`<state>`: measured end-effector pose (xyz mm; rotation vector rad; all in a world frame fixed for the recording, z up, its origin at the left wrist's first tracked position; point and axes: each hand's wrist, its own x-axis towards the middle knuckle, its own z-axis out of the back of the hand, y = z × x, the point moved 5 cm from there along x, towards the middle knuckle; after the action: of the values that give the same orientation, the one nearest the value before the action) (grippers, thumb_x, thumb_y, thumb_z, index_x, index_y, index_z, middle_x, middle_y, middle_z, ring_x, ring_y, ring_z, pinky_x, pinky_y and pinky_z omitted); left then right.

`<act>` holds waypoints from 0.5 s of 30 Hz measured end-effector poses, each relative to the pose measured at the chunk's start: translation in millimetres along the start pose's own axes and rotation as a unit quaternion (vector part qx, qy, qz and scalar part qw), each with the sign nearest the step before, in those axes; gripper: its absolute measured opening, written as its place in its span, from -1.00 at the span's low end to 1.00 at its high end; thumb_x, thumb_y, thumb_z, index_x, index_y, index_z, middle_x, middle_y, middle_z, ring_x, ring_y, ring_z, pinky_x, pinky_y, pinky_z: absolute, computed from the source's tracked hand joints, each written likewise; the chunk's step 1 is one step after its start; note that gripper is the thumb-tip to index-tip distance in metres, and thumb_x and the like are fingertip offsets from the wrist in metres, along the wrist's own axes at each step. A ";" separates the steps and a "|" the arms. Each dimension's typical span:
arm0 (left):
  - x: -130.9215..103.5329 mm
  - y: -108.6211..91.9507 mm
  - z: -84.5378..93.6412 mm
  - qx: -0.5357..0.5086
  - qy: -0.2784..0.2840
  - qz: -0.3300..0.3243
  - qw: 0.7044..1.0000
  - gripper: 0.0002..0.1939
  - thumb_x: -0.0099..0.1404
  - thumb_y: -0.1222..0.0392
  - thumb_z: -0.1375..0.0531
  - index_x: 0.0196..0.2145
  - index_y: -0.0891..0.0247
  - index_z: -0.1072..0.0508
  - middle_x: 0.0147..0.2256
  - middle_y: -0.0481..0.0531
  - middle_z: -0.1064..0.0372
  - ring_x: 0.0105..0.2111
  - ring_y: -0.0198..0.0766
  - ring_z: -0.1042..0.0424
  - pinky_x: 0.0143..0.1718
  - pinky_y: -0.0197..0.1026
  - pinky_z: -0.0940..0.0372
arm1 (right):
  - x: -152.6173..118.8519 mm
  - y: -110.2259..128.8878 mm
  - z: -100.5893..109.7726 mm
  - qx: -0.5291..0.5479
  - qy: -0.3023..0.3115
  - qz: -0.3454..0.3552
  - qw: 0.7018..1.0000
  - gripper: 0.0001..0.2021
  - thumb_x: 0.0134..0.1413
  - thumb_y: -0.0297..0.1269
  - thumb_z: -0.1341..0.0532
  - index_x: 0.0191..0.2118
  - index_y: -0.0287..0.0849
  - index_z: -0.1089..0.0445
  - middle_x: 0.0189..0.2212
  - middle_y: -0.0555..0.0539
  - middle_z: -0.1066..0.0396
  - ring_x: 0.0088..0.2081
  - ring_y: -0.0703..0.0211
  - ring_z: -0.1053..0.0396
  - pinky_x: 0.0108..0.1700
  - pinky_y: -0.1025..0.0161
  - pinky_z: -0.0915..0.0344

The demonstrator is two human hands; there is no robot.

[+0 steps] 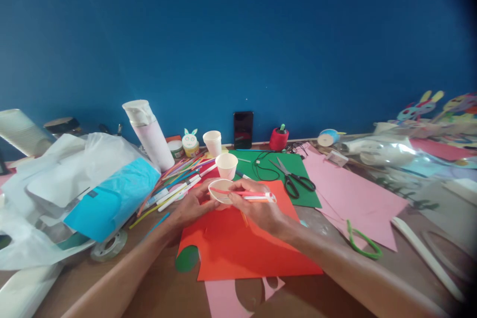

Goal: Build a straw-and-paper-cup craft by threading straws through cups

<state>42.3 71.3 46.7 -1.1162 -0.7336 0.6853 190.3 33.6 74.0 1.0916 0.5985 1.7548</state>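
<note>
My left hand is closed around the side of a small white paper cup, tipped so that its mouth faces me. Pinched in my right hand is a slim red-and-white stick; its red end reaches across the cup's mouth. Whether it is a straw, a pen or a pipe cleaner I cannot tell. Both hands are above a sheet of orange-red paper with a rounded cut in its edge. Just behind them stands a second paper cup, and a third cup is further back.
Black scissors lie on green paper, beside pink paper. Markers and pipe cleaners are strewn to the left, near a plastic bag and a tape roll. A phone leans against the blue wall.
</note>
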 end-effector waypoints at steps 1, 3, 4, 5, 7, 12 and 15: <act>-0.3 0.7 -0.7 -0.014 0.004 0.001 1.000 -0.51 0.11 0.17 -0.16 0.02 0.22 -0.25 0.04 0.10 -0.20 0.05 -0.03 -0.12 0.03 -0.05 -0.06 | -0.2 1.6 -0.2 -0.010 -0.002 0.009 1.000 -0.90 0.00 -0.32 -0.11 -0.37 -0.12 -0.38 -0.41 0.03 -0.44 -0.39 0.23 -0.33 -0.35 0.32 -0.12; -0.6 5.4 -2.5 -0.058 0.018 0.012 0.998 -0.52 0.13 0.17 -0.13 0.03 0.21 -0.23 0.04 0.09 -0.20 0.05 -0.04 -0.13 0.03 -0.04 -0.05 | -0.8 4.4 -0.3 -0.035 -0.012 0.027 0.999 -0.90 0.00 -0.31 -0.13 -0.36 -0.09 -0.39 -0.37 0.03 -0.46 -0.35 0.20 -0.33 -0.27 0.27 -0.09; -0.4 8.9 -3.1 -0.081 0.022 0.018 0.996 -0.53 0.14 0.16 -0.12 0.03 0.21 -0.24 0.04 0.09 -0.21 0.05 -0.04 -0.13 0.03 -0.03 -0.04 | -1.0 5.2 -0.5 -0.045 -0.017 0.036 0.998 -0.90 0.00 -0.31 -0.13 -0.36 -0.08 -0.40 -0.36 0.03 -0.46 -0.33 0.19 -0.34 -0.23 0.24 -0.07; 0.0 12.7 -3.4 -0.100 0.023 0.024 0.994 -0.53 0.13 0.16 -0.12 0.02 0.22 -0.25 0.03 0.09 -0.22 0.04 -0.03 -0.14 0.04 -0.02 -0.03 | -1.1 5.7 -1.1 -0.054 -0.019 0.044 0.997 -0.90 0.01 -0.31 -0.14 -0.36 -0.07 -0.40 -0.35 0.04 -0.46 -0.32 0.18 -0.33 -0.21 0.22 -0.05; 1.6 19.1 -3.1 -0.126 0.015 0.028 0.991 -0.53 0.11 0.16 -0.12 0.02 0.24 -0.26 0.03 0.10 -0.22 0.05 -0.02 -0.12 0.05 -0.01 0.00 | -1.0 5.5 -2.5 -0.067 -0.018 0.057 0.996 -0.90 0.00 -0.33 -0.14 -0.37 -0.05 -0.41 -0.36 0.04 -0.47 -0.32 0.18 -0.34 -0.19 0.21 -0.03; 2.8 20.9 -3.7 -0.142 0.005 0.036 0.989 -0.55 0.14 0.17 -0.08 0.01 0.26 -0.25 0.05 0.11 -0.18 0.08 -0.05 -0.06 0.06 -0.04 0.02 | -0.5 4.4 -4.2 -0.088 -0.010 0.072 0.993 -0.89 0.03 -0.30 -0.13 -0.37 0.00 -0.41 -0.35 0.06 -0.48 -0.30 0.17 -0.35 -0.21 0.22 0.01; 0.4 14.7 -4.7 -0.162 0.014 0.040 0.986 -0.56 0.17 0.12 -0.07 0.01 0.23 -0.21 0.01 0.12 -0.21 0.00 -0.08 -0.18 -0.01 -0.06 -0.07 | -0.6 5.4 -4.5 -0.083 -0.006 0.072 0.994 -0.87 0.05 -0.32 -0.11 -0.35 -0.02 -0.41 -0.31 0.05 -0.47 -0.27 0.19 -0.35 -0.17 0.22 0.01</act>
<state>44.6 73.4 31.6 -1.4554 -0.7981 0.6295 184.0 31.1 75.8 1.0485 0.3657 1.8854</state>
